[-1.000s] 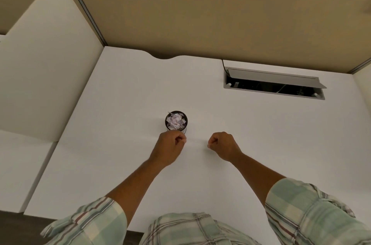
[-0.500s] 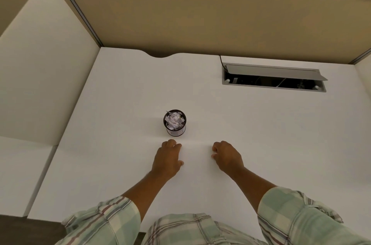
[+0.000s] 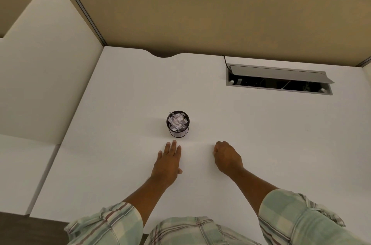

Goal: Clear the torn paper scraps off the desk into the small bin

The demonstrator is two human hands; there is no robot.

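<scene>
A small dark round bin [image 3: 178,134] stands upright in the middle of the white desk [image 3: 261,134], with crumpled white paper scraps [image 3: 177,121] heaped inside it. My left hand [image 3: 168,162] lies flat on the desk just in front of the bin, fingers stretched out and holding nothing. My right hand [image 3: 227,157] rests on the desk to the right of it, curled into a loose fist; nothing shows in it. I see no loose scraps on the desk surface.
An open cable hatch [image 3: 279,80] with a raised grey lid is set into the desk at the back right. A tan partition wall [image 3: 220,10] runs along the back, and a white side panel [image 3: 46,64] stands on the left.
My left hand has drawn back from the bin's rim and flattened on the desk with its fingers spread. My right hand has slid slightly nearer to me and stays curled.
</scene>
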